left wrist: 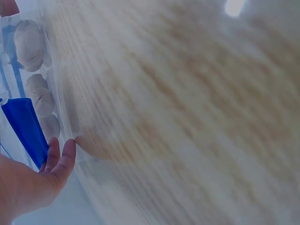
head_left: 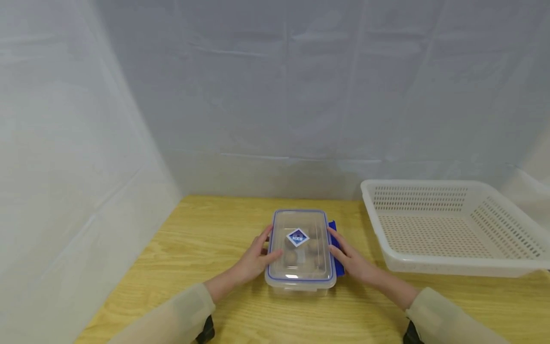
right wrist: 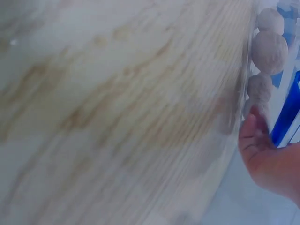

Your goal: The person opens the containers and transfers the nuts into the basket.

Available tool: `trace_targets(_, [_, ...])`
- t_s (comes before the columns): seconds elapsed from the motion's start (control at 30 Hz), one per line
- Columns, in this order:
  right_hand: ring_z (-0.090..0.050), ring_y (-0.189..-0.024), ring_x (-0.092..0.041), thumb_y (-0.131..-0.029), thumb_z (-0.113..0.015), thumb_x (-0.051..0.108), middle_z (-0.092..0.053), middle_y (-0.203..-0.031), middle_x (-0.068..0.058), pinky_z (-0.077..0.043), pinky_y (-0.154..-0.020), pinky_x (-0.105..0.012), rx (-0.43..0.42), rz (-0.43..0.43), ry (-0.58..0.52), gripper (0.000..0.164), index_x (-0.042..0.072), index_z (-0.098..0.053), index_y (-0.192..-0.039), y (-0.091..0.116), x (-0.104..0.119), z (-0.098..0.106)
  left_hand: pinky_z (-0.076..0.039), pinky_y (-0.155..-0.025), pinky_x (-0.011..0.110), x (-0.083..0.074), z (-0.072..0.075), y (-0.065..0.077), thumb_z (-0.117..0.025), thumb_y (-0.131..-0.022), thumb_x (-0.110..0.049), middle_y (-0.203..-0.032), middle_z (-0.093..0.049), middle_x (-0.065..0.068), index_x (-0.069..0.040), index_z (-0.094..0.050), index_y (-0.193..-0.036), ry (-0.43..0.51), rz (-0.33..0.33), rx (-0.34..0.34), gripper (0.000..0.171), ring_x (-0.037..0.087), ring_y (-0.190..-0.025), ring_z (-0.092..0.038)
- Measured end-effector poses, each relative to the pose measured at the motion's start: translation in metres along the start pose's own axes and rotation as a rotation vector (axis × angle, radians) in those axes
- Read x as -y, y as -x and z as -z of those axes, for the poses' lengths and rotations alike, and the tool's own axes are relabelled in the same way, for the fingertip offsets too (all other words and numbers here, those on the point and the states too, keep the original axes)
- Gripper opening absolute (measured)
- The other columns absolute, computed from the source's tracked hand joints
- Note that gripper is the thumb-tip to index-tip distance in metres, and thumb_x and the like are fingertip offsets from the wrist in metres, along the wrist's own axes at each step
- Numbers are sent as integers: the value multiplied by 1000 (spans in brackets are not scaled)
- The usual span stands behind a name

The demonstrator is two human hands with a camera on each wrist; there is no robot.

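Observation:
A clear plastic food container [head_left: 302, 260] with a blue-sealed lid and a diamond label stands on the wooden table. Several round, pale lumps [left wrist: 30, 44] show through its wall. At its left side, my left hand [head_left: 253, 260] grips it, thumb on the lid and fingers along the wall. A blue latch flap [left wrist: 26, 126] sticks out beside those fingers. My right hand [head_left: 354, 260] holds the opposite side, thumb and forefinger at the lid's edge. There another blue latch flap [head_left: 338, 248] stands out from the wall. In the right wrist view, the right fingertips [right wrist: 253, 119] touch the container's side.
To the right of the container sits a white plastic basket [head_left: 455, 265] with slotted walls. The wooden table [head_left: 206, 229] meets a grey-white sheet [head_left: 266, 119] at its back, and another pale sheet [head_left: 77, 191] borders it on the left.

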State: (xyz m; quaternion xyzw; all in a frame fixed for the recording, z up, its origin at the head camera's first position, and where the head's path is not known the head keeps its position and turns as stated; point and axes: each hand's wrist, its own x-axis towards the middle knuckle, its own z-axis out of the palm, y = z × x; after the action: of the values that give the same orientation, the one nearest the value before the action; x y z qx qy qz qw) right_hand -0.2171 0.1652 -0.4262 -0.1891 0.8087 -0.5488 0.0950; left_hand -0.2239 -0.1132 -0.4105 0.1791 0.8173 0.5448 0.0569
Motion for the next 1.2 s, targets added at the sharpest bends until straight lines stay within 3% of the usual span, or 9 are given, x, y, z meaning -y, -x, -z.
trace_targets(0.17, [-54,-112,-44,-106,-42,18,-38,-136,-39,-51,-85,-45,-48,2,84,56,-2,-18,-153,-2,0,1,-52,-84,47,17,0,-7,-62,-96,-10,-130,-41,28,2,-16,-153,-3,6,5,74,43,-105,-58])
trace_targets(0.37, [-48,-118,-52,-103,-49,18,-26,-142,-42,-46,-91,-54,-96,4,143,57,-5,-25,-150,-1,0,3,-52,-84,44,20,1,-7,-63,-96,-13,-129,-41,27,0,-18,-153,8,8,15,74,39,-104,-59])
trace_targets(0.7, [-41,-126,-49,-103,-49,31,-33,-145,-34,-38,-98,-58,-121,-48,186,64,0,-22,-152,-1,4,-2,-53,-82,43,17,0,-6,-63,-96,-16,-133,-43,27,2,-17,-152,9,24,16,75,35,-101,-58])
trace_targets(1.0, [-37,-130,-47,-94,-64,39,-32,-148,-28,-37,-100,-57,-131,-95,167,86,0,-16,-153,-5,14,-10,-53,-80,41,16,0,-5,-64,-95,-17,-134,-44,26,3,-21,-151,34,49,8,74,34,-101,-58])
trace_targets(1.2, [-36,-132,-47,-91,-67,38,-31,-149,-28,-36,-101,-57,-137,-93,155,88,0,-17,-153,-6,14,-14,-52,-83,42,16,2,-4,-64,-96,-20,-135,-44,25,3,-19,-152,11,67,11,75,34,-104,-56])
